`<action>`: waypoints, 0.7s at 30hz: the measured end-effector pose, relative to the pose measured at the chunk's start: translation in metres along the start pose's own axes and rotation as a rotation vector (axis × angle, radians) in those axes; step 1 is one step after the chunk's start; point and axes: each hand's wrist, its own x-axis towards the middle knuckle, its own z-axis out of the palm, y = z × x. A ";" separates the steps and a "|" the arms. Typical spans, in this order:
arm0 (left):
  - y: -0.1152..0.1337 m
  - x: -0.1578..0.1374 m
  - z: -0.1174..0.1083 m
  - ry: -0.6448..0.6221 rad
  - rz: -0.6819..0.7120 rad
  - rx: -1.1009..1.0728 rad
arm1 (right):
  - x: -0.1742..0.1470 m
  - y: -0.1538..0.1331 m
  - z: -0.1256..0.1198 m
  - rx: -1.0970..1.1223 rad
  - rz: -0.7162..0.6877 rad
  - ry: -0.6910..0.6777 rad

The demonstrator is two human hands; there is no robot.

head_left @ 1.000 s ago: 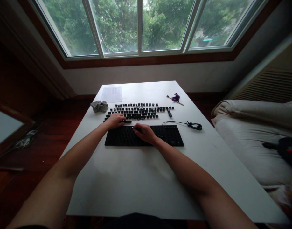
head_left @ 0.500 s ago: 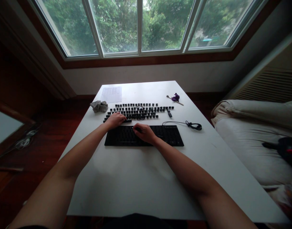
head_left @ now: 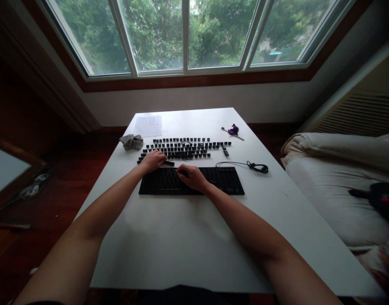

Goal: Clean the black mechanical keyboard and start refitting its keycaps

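A black keyboard (head_left: 162,183), its keycaps apparently off over most of it, lies across the white table. My right hand (head_left: 191,174) is closed in a pinch above its middle; what the fingers hold is too small and dark to make out. At the keyboard's far left edge rests my left hand (head_left: 154,160), its fingers reaching forward and apart, close to a long black keycap (head_left: 169,163). Rows of loose black keycaps (head_left: 181,149) stand beyond both hands, some of them hidden behind the left hand.
A grey cloth (head_left: 131,142) lies at the table's left edge, with a printed sheet (head_left: 148,126) behind it. Toward the right are a purple crumpled item (head_left: 233,129), a thin brush (head_left: 237,137) and the keyboard's coiled cable (head_left: 258,167). A pale sofa (head_left: 334,178) stands beyond the right edge.
My left hand has shifted very slightly to the left, showing a bit more of the long keycap. My right hand stays in nearly the same place over the keyboard.
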 end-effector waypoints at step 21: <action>-0.002 -0.010 -0.005 0.160 -0.096 -0.089 | 0.000 0.000 0.000 0.001 -0.006 0.004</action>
